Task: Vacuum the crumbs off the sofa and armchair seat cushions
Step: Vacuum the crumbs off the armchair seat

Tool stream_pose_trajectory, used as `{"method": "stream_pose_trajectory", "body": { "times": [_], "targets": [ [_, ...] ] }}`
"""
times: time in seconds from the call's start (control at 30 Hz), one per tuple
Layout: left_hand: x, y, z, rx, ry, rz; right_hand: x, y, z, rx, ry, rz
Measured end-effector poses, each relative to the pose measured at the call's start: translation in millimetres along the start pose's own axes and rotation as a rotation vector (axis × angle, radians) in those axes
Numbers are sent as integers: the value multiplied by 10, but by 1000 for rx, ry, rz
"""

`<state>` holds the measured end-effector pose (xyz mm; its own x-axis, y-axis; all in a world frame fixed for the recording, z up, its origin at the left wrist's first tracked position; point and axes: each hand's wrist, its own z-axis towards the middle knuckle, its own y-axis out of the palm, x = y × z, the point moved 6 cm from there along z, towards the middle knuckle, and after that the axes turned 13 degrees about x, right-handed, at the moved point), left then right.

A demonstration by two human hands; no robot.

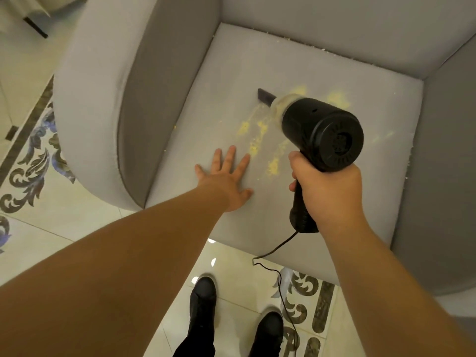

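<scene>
The right hand (328, 188) was curled tight round the grip of a black handheld vacuum (323, 132), its fingers wrapped about the handle and the body of the machine tilted down toward the armchair seat cushion (211, 99). The dark nozzle (265, 95) touched the grey fabric near the middle of the seat. Yellow crumbs (257, 135) lay in streaks and small patches on the cushion — some just beside the nozzle, others trailing back toward the front edge, a few more to the right of the vacuum. The left hand (226, 176) lay flat on the cushion with fingers spread, holding nothing, just left of the crumb trail. A thin black cord (279, 276) ran from the handle down over the patterned floor tiles (244, 274) between two black shoes (203, 297).
</scene>
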<state>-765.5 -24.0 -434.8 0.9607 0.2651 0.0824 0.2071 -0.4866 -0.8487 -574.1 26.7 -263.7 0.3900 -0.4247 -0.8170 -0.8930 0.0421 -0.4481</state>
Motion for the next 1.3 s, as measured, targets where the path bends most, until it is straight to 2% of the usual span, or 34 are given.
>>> {"method": "stream_pose_trajectory", "body": {
  "times": [0.17,0.37,0.57,0.8,0.93,1.13,1.3],
  "targets": [
    [2,-12,0,-9,-2,-20,21,-54,-81,46,30,29],
    [-1,47,14,23,3,-38,65,37,-258,-44,52,0],
    [-105,-87,-110,49,14,-63,57,-105,-285,22,42,37],
    [-345,170,-315,-20,-43,-31,137,55,-484,-73,107,11],
    [-300,201,-308,-1,-57,-46,166,224,-598,-146,88,-13],
    [-374,112,-400,35,-64,-67,139,176,-684,-169,83,-34],
    [-463,192,-567,-1,-109,-74,216,83,-823,-167,48,-90]
  ]
}}
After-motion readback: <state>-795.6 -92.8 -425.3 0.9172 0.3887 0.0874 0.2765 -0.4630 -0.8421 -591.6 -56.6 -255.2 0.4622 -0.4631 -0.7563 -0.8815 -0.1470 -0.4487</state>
